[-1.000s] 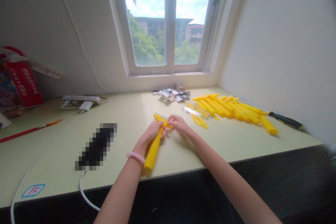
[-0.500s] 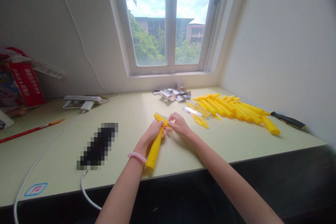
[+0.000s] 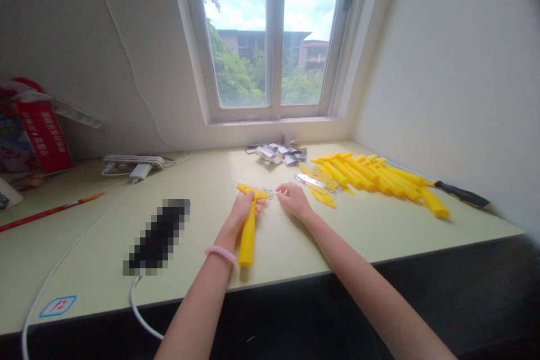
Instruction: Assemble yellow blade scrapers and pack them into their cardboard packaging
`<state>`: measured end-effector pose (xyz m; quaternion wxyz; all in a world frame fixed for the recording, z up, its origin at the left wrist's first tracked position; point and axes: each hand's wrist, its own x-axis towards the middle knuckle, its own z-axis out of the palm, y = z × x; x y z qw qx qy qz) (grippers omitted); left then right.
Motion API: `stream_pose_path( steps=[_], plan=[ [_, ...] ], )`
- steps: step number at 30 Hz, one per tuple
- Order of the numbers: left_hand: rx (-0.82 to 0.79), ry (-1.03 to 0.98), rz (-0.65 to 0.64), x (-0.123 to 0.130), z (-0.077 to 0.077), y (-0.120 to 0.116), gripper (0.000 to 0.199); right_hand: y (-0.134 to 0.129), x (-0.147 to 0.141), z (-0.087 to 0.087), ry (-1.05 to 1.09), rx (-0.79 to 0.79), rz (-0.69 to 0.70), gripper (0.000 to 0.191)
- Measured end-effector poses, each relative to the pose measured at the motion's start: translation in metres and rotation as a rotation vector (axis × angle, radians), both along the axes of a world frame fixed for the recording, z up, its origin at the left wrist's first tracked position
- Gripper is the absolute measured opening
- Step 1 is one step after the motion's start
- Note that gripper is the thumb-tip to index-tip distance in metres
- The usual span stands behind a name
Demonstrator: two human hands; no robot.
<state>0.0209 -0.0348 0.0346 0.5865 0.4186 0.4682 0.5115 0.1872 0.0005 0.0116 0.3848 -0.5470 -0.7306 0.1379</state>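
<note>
Yellow tool (image 3: 247, 239), axis down-frame, is clasped by left hand (image 3: 239, 211); metal bits (image 3: 270, 195) lie just left of right hand (image 3: 296, 201), fingers curled, pinch unclear.

Tool (image 3: 247, 239) in left hand (image 3: 241, 209): one plain yellow
Bracelet (image 3: 221, 253) on left wrist: pale pink
Handles (image 3: 356, 172) to right of right hand (image 3: 294, 201): also yellow
Metal pieces (image 3: 276, 153) beyond both hands: silver-grey
Box (image 3: 44, 136) far left of hands: red, white letters
Table (image 3: 206, 180) under hands: light yellow-green
</note>
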Motion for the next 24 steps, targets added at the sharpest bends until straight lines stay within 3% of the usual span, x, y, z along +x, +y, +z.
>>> stream_pose_path(
  steps=[4, 9, 13, 16, 20, 24],
  plan=[
    [-0.006, -0.034, 0.043, 0.000, -0.002, 0.002, 0.016, -0.001, -0.002, 0.002, -0.073, 0.011, 0.020, 0.017],
    [0.006, -0.016, -0.032, 0.000, -0.004, 0.002, 0.018, 0.000, -0.001, 0.002, -0.061, -0.018, -0.005, 0.013],
    [0.039, 0.003, -0.113, 0.001, -0.005, 0.000, 0.018, 0.001, -0.001, 0.004, 0.052, -0.064, -0.057, 0.012],
    [0.047, 0.038, -0.163, 0.003, -0.007, -0.002, 0.017, 0.001, -0.001, 0.009, 0.259, -0.080, -0.052, 0.011],
    [0.065, 0.070, -0.279, 0.009, -0.010, -0.004, 0.022, -0.004, -0.007, 0.018, 0.569, -0.121, 0.100, 0.016],
    [0.118, 0.096, -0.377, 0.013, -0.015, -0.005, 0.029, -0.013, -0.016, 0.022, 0.613, -0.165, 0.296, 0.014]
  ],
)
